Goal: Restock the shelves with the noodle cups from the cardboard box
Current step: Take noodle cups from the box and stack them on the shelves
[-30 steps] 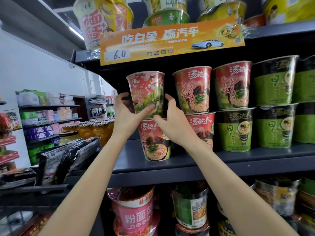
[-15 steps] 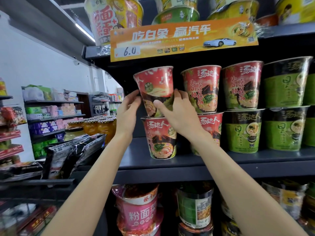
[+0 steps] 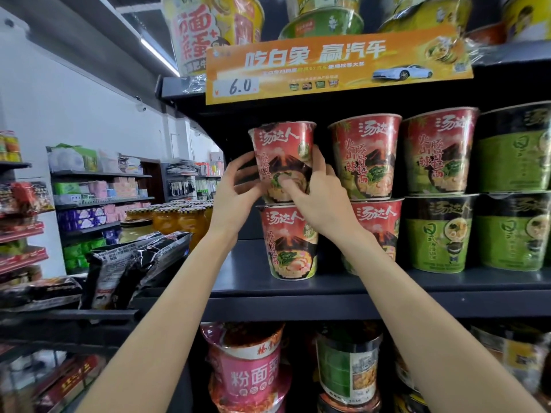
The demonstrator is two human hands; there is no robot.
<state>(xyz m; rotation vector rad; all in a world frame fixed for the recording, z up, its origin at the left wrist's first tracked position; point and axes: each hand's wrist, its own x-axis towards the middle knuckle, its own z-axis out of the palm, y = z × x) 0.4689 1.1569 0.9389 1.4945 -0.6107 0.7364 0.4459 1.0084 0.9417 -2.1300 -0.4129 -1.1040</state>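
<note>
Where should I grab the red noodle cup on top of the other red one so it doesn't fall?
Hold the top red cup by its lower sides, coming from the front with one hand on each side, as the left hand and right hand do. It is narrower at the bottom, so fingers wrap there. It stands on the lower red cup, so keep it upright.

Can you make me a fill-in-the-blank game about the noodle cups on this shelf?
1. Both hands hold a ____ noodle cup.
2. That cup sits on top of another red cup, so the stack is ____ cups high.
3. The cups at the far right are ____.
4. The orange sign shows the price ____.

Missing words: red; two; green; 6.0
</note>
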